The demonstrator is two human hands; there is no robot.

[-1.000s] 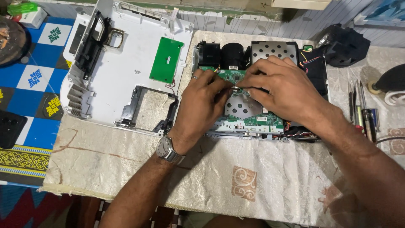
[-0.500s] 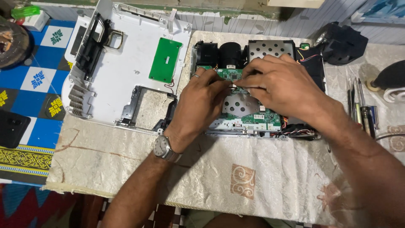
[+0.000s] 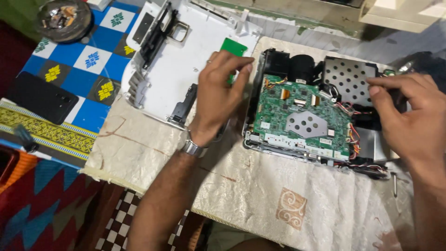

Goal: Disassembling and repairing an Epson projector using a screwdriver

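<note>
An opened device lies on a cream cloth (image 3: 260, 195), its green main circuit board (image 3: 283, 109) bare, with a silver shield plate (image 3: 304, 124) on it. Behind the board are black round parts (image 3: 302, 65) and a perforated metal plate (image 3: 348, 74). My left hand (image 3: 223, 88), a watch (image 3: 193, 148) on its wrist, hovers left of the device, over the edge of a white plastic cover (image 3: 186, 60) and a small green board (image 3: 233, 46); its fingers are loosely bent and hold nothing. My right hand (image 3: 409, 116) rests at the device's right end, fingertips by the perforated plate and coloured wires (image 3: 348, 109).
A black phone (image 3: 42, 97) lies on a blue patterned mat (image 3: 88, 60) at the left. A round dark dish (image 3: 65, 18) sits at the top left. A thin tool (image 3: 395, 183) lies on the cloth below my right hand. The table's front edge runs along the cloth's hem.
Both hands have lifted off the middle of the circuit board. The left moved left over the white cover, the right moved to the device's right end, and the board now shows fully.
</note>
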